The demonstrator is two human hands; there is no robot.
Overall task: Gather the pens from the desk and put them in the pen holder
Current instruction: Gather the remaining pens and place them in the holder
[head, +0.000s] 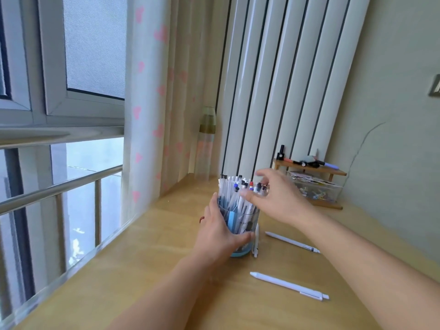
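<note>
A clear blue-tinted pen holder stands on the wooden desk, packed with several white pens whose caps stick up. My left hand wraps around its left side. Over the pen tops hovers my right hand, fingers spread, holding nothing that I can see. Three white pens lie on the desk: one leaning against the holder's right side, one further right, and one nearer to me.
The wooden desk runs along a window with a rail on the left. A curtain and a clear bottle stand behind the holder. At the back right a small wooden shelf carries markers above a clear box of clips.
</note>
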